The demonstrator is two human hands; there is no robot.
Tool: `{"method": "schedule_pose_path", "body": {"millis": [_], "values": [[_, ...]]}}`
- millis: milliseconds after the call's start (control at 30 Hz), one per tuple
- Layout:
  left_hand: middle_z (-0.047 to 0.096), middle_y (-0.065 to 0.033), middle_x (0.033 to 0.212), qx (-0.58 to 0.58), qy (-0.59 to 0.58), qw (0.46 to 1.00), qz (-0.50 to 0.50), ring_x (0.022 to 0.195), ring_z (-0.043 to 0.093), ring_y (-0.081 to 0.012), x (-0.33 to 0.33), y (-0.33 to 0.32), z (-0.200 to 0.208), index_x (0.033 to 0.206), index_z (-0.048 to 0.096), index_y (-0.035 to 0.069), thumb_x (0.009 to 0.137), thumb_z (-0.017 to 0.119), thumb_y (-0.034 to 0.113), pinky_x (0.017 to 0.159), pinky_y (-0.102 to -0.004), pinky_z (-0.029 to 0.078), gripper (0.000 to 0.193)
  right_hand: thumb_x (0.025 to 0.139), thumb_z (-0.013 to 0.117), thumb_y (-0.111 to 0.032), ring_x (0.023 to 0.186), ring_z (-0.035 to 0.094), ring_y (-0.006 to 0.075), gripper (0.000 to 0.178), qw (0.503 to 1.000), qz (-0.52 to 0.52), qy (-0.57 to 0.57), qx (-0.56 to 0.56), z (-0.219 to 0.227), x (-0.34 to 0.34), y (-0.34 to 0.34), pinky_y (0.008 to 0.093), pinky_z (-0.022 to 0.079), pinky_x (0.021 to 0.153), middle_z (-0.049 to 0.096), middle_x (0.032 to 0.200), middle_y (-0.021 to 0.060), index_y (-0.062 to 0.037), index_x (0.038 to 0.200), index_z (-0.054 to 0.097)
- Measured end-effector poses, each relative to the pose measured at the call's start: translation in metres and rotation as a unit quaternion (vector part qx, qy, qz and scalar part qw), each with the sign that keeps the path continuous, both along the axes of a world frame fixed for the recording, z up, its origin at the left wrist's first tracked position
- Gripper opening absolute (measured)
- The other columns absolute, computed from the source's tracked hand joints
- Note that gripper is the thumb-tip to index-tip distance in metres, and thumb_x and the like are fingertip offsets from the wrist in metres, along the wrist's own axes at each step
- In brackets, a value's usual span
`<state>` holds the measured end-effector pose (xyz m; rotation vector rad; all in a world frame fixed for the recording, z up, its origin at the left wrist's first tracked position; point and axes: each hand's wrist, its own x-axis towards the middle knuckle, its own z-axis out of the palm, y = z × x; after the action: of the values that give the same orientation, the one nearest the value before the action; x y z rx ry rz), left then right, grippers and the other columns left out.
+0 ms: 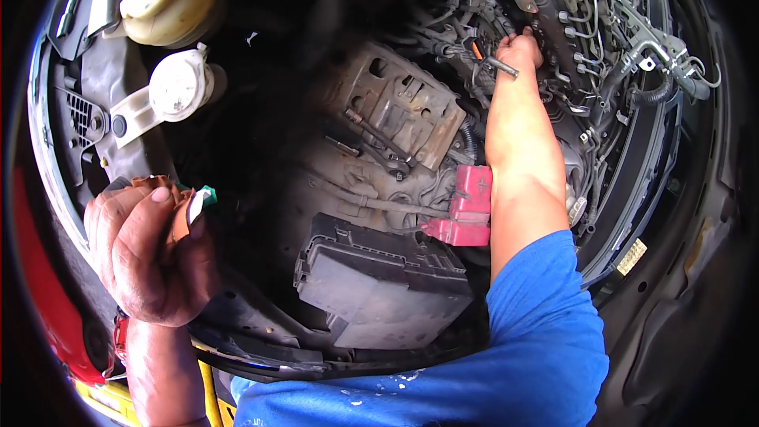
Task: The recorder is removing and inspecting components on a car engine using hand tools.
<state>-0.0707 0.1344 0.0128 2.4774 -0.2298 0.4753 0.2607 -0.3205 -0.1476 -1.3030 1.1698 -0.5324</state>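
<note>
My left hand (150,253) is raised at the left, near the fender, its fingers closed round a folded brown sheet (183,220) with a white and green corner. I cannot tell whether it is paper or sandpaper. My right arm stretches far into the engine bay. There my right hand (522,51) is curled down among the engine parts, its fingertips partly hidden, and what they grip I cannot make out. Close beside that hand are a short dark metal rod (503,67) and an orange and black piece (477,49). Metal fuel lines (585,28) run to the right of it.
A black fuse box (387,285) stands in front, beside a red terminal cover (472,198). Behind lies a rusty battery tray (407,103) with a long dark tool (375,138) on it. Two reservoirs, one yellowed (170,0), one white (180,83), sit at the far left.
</note>
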Motion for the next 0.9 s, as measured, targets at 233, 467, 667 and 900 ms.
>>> {"method": "schedule_pose_path", "body": {"millis": [233, 467, 667, 900], "values": [[0.063, -0.0160, 0.080, -0.004, 0.000, 1.000, -0.008, 0.068, 0.061, -0.0281, 0.002, -0.003, -0.002, 0.111, 0.055, -0.001, 0.080, 0.067, 0.004, 0.065, -0.0390, 0.048, 0.034, 0.085, 0.077, -0.034, 0.065, 0.056, 0.0201, 0.043, 0.979, 0.014, 0.079, -0.187, 0.005, -0.008, -0.001, 0.0329, 0.046, 0.053, 0.063, 0.083, 0.0097, -0.0027, 0.109, 0.060], [0.063, -0.0154, 0.080, -0.002, 0.001, 1.000, -0.005, 0.067, 0.061, -0.0276, 0.002, -0.003, -0.004, 0.111, 0.055, -0.001, 0.080, 0.068, 0.004, 0.065, -0.0386, 0.048, 0.034, 0.081, 0.080, -0.026, 0.117, 0.059, 0.0313, 0.068, 0.964, 0.094, 0.070, -0.239, -0.005, -0.001, 0.006, 0.0386, 0.047, 0.100, 0.059, 0.132, 0.0193, 0.0071, 0.132, 0.049], [0.062, -0.0130, 0.080, 0.012, -0.008, 1.000, 0.000, 0.066, 0.060, -0.0261, 0.005, -0.002, 0.002, 0.109, 0.056, 0.001, 0.078, 0.069, 0.006, 0.063, -0.0375, 0.046, 0.034, 0.056, 0.095, -0.044, 0.118, 0.057, 0.0268, 0.102, 0.943, 0.126, 0.153, -0.268, 0.000, 0.016, 0.008, 0.0405, 0.046, 0.101, 0.053, 0.137, 0.0184, 0.0111, 0.130, 0.051], [0.061, -0.0043, 0.077, -0.014, -0.054, 0.998, 0.033, 0.064, 0.058, -0.0213, 0.007, 0.002, 0.002, 0.097, 0.063, 0.008, 0.069, 0.076, 0.013, 0.062, -0.0356, 0.041, 0.031, 0.076, 0.080, -0.050, 0.123, 0.051, 0.0279, 0.083, 0.903, 0.362, 0.185, -0.136, 0.042, -0.011, -0.017, 0.0475, 0.042, 0.097, 0.051, 0.140, 0.0163, -0.0009, 0.136, 0.050]]}}
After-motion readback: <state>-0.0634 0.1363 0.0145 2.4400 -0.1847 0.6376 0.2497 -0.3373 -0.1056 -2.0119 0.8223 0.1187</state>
